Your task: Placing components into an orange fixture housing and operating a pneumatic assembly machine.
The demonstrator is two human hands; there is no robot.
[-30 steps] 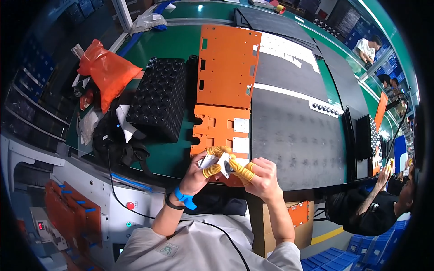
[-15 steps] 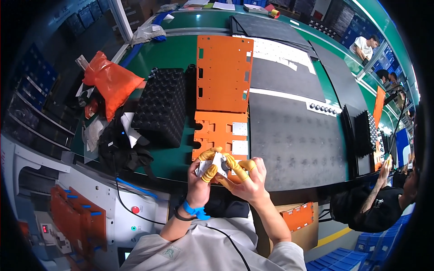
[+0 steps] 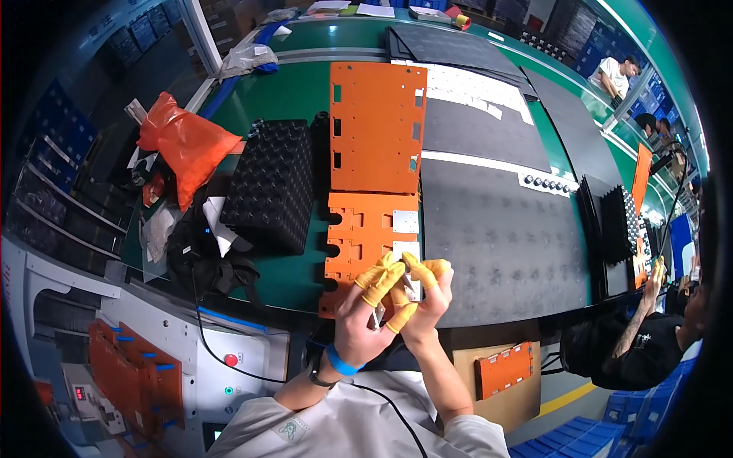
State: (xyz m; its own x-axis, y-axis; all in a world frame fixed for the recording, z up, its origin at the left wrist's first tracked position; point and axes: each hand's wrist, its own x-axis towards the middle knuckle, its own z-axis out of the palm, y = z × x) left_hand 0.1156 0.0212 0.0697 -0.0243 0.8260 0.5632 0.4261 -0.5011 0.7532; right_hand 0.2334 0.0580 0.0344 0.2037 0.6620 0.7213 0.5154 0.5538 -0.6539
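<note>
Now: left hand [image 3: 362, 325] grips white part [image 3: 377, 314], right hand [image 3: 427, 301] alongside.

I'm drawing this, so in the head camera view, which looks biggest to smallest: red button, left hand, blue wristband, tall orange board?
Largest to smallest:
1. Tall orange board
2. Left hand
3. Blue wristband
4. Red button

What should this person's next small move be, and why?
Probably ease the yellow-covered fingers slightly apart, keeping hold of the small pale piece: the left hand and right hand are close together, and their fingers hide most of it, so its alignment would be hard to check.
</note>
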